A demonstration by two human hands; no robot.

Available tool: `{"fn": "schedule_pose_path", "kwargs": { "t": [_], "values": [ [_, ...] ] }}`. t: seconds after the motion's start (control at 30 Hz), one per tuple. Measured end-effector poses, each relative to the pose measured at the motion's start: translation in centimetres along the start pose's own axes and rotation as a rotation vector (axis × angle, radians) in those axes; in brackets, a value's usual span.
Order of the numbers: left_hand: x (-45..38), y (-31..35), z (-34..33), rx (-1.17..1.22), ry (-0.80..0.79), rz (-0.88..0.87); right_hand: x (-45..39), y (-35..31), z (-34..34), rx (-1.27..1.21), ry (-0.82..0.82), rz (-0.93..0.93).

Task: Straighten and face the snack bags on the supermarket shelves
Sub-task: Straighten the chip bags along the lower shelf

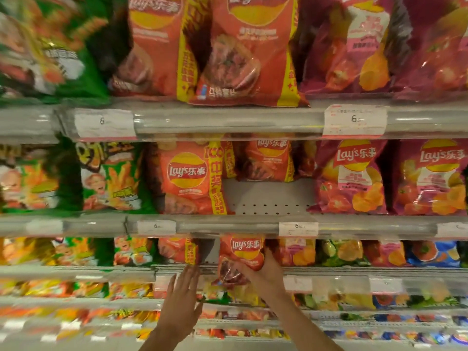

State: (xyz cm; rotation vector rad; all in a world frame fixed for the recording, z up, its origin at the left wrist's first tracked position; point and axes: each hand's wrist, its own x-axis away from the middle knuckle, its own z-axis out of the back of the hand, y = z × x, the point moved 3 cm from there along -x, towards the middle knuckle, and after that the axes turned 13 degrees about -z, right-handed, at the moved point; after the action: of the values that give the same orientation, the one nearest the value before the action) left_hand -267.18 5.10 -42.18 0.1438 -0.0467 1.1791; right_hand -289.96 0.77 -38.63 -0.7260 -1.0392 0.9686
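Observation:
My right hand point(263, 272) grips an orange Lay's chip bag point(240, 254) at the front of the third shelf, tilted and hanging over the shelf edge. My left hand point(181, 300) is flat with fingers apart, just left of that bag, below another orange bag point(177, 249) on the same shelf. One shelf up, an orange Lay's bag point(188, 178) stands at the front, and a second orange bag point(268, 160) sits far back with a bare gap point(266, 196) in front of it.
Maroon tomato Lay's bags point(352, 176) fill the right side, green snack bags point(111, 176) the left. Large orange bags point(250, 49) lean over the top shelf rail point(228, 120). Price tags point(354, 120) sit on the shelf fronts. Lower shelves hold several small blurred packs.

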Motion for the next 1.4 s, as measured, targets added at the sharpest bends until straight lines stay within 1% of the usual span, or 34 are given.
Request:
{"fn": "schedule_pose_path", "kwargs": {
  "t": [0.07,0.17,0.3,0.37,0.5,0.6,0.7,0.8,0.9,1.0,1.07,1.13,1.2,1.27,1.4],
  "values": [
    [0.1,-0.6,0.1,-0.002,-0.048,-0.01,-1.1,-1.0,-1.5,0.007,0.052,0.021],
    [-0.1,-1.1,0.2,0.031,-0.065,0.011,-2.6,-1.9,-3.3,0.019,0.121,0.023],
    [-0.3,-1.5,0.3,0.044,-0.071,0.0,-3.6,-2.6,-5.2,0.029,0.091,0.024],
    [-0.3,-1.7,0.5,0.053,-0.078,-0.016,-3.6,-2.6,-5.9,0.075,0.113,0.022],
    [-0.4,-2.1,0.5,0.062,-0.098,-0.033,-3.3,-2.0,-6.6,0.243,0.153,0.015],
    [-0.5,-2.1,0.3,0.077,-0.081,-0.032,-3.3,-2.1,-6.5,0.335,0.147,-0.039],
    [-0.7,-2.1,-0.1,0.099,-0.05,-0.018,-3.3,-2.0,-6.3,0.357,0.097,-0.074],
    [-0.9,-1.6,-0.5,0.097,-0.011,0.018,-2.8,-1.5,-5.7,0.359,0.046,-0.071],
    [-1.0,-0.5,-0.8,0.113,0.054,0.073,-1.9,-1.0,-4.5,0.35,0.048,-0.029],
    [-1.3,1.4,-0.8,0.18,0.143,0.131,-0.8,0.0,-2.8,0.318,0.059,0.024],
    [-1.9,3.3,-0.7,0.228,0.175,0.15,-0.1,0.9,-0.9,0.275,0.085,0.049],
    [-2.9,5.5,-0.6,0.314,0.223,0.14,0.3,2.0,1.7,0.157,0.086,0.066],
    [-4.3,8.3,-0.5,0.44,0.294,0.115,0.3,3.5,5.2,0.031,0.142,0.033],
    [-6.1,11.8,0.0,0.552,0.326,0.119,-0.1,5.3,9.7,-0.056,0.216,-0.036],
    [-10.3,19.8,1.3,0.679,0.415,0.103,-1.1,8.6,19.1,-0.029,0.312,-0.12]
  ]
}}
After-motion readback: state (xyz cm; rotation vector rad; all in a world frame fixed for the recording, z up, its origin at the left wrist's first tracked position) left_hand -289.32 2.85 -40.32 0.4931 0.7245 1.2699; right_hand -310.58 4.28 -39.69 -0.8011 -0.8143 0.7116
